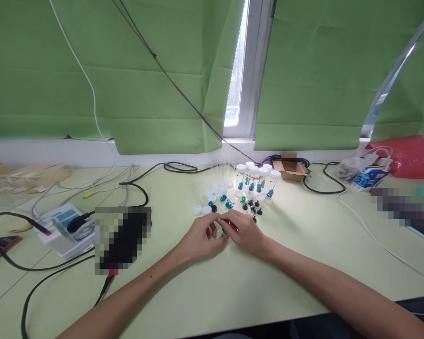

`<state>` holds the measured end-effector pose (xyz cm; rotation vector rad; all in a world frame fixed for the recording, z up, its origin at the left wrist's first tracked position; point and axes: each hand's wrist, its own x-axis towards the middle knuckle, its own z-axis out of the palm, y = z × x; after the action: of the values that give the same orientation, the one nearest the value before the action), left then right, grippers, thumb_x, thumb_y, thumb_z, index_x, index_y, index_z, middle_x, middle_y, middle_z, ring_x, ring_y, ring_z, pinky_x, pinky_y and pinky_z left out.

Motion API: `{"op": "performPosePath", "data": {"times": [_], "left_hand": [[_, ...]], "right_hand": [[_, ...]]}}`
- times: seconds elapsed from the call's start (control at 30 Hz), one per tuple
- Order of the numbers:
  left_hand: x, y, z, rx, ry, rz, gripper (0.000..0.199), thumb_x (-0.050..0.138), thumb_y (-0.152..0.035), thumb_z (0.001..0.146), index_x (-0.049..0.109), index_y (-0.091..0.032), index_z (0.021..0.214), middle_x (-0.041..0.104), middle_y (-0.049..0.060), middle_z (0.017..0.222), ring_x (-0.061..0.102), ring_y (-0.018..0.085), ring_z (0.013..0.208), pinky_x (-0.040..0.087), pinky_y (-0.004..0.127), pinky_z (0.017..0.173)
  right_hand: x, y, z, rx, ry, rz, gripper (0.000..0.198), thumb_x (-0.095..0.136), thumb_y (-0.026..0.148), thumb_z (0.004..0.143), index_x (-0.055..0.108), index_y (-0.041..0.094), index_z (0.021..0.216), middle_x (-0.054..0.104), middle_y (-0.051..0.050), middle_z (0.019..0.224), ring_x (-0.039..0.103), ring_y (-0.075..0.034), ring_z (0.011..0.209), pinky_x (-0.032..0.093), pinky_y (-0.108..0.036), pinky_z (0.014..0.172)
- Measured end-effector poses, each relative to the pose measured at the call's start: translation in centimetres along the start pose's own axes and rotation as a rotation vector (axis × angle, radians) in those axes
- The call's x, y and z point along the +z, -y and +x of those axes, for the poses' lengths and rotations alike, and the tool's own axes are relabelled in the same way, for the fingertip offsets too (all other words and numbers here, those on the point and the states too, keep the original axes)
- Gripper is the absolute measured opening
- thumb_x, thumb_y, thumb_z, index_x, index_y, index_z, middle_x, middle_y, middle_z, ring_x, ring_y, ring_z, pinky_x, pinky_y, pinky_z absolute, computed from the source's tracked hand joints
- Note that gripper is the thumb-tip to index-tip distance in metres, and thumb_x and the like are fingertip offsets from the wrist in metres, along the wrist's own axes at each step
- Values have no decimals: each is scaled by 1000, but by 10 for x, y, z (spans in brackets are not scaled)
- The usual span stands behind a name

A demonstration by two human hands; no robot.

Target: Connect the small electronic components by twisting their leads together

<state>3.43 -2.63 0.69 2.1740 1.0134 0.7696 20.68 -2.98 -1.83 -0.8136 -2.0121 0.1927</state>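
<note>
My left hand [202, 237] and my right hand [246, 230] meet fingertip to fingertip over the table's middle. Between their pinched fingers shows a small green part [224, 231], mostly hidden by the fingers. Just beyond the hands lie loose small black parts [256, 211] with metal pins, blue parts [229, 205] and a green piece [243, 199]. White round caps [197, 210] lie to the left of them. Behind, several clear tubes with white caps [275, 174] stand upright, blue parts [270, 193] inside.
Uncapped clear tubes [230, 174] stand at the back. An open cardboard box [289, 169] is behind the capped tubes. At left are a white power strip [65, 230], black cables and a blurred dark object [123, 240]. A red bag [415, 157] and blue packet [370, 178] lie far right.
</note>
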Motion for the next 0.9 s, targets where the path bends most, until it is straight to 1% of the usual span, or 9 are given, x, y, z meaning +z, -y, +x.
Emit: {"op": "performPosePath", "data": {"times": [0.13, 0.3, 0.47, 0.6, 0.7, 0.8, 0.9], "left_hand": [[2, 0, -1, 16, -16, 5, 16, 61, -23, 76, 63, -20, 92, 52, -4, 68, 44, 10, 57, 36, 21, 49], [5, 3, -1, 37, -23, -3, 9, 55, -16, 76, 60, -18, 83, 55, -2, 71, 47, 11, 61, 37, 21, 51], [7, 9, -1, 68, -25, 20, 7, 51, -12, 75, 56, -18, 75, 55, -2, 68, 45, 11, 61, 34, 22, 52], [6, 14, 1, 90, -26, 62, 11, 49, -9, 74, 53, -17, 67, 54, -2, 67, 45, 12, 62, 32, 24, 54], [5, 16, 2, 105, -35, 82, 15, 46, -5, 70, 51, -17, 63, 52, -2, 63, 44, 12, 61, 30, 24, 54], [4, 15, 2, 97, -27, 69, 17, 46, -5, 71, 56, -17, 67, 56, -2, 65, 46, 12, 61, 32, 24, 54], [3, 13, 3, 78, -29, 60, 15, 50, -12, 79, 63, -17, 74, 61, -1, 69, 50, 13, 63, 36, 25, 57]], "right_hand": [[1, 0, 0, -33, -16, -43, 18, 44, 18, 97, 60, 18, 91, 64, -3, 76, 57, -13, 67, 42, -25, 59], [5, 1, -2, -73, -1, -150, 21, 43, 19, 97, 60, 18, 85, 62, -2, 71, 52, -11, 59, 37, -24, 54], [5, 4, -1, -131, 25, -206, 23, 42, 17, 97, 61, 17, 84, 60, -1, 69, 50, -11, 58, 37, -24, 54], [4, 7, 0, -215, 42, -216, 26, 40, 17, 98, 61, 17, 83, 60, -2, 71, 52, -11, 59, 38, -24, 54], [5, 8, -1, -246, 53, -216, 25, 40, 18, 99, 61, 17, 84, 61, -3, 73, 53, -12, 61, 38, -25, 54], [1, 5, -1, -237, 70, -208, 19, 43, 20, 98, 61, 17, 92, 62, -4, 77, 54, -13, 63, 38, -26, 54], [-8, -2, 1, -212, 66, -183, 14, 47, 21, 97, 60, 17, 101, 63, -4, 80, 55, -13, 66, 39, -25, 56]]}}
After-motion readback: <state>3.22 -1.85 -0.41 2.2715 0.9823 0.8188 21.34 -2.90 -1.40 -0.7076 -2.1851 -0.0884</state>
